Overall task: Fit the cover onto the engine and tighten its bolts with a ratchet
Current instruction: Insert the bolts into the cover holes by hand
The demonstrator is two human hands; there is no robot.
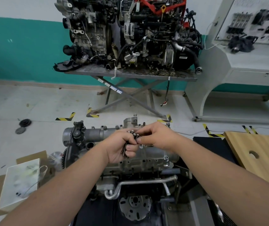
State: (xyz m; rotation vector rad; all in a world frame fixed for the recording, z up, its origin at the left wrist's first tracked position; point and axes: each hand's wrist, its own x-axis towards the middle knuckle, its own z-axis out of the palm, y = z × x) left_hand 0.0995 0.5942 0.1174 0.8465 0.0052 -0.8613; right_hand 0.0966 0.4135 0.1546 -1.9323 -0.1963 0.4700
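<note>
Single head-worn wide-angle view, forward and down, close over the engine [122,154], floor and wall beyond.

Legible markings: none found.
White stickers [109,85] on the grey steel scissor stand's leg [130,97] are too blurred to read.

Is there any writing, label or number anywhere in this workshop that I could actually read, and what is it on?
None can be read.
Stickers on the lift table's crossed legs: white with blue print, too small to read.
Label on a black part of the far engine: blurred.
Display board on the right: header text too blurred to read.
Near engine, under both hands: no marking readable.
Floor tape: yellow and black stripes only, no words.
</note>
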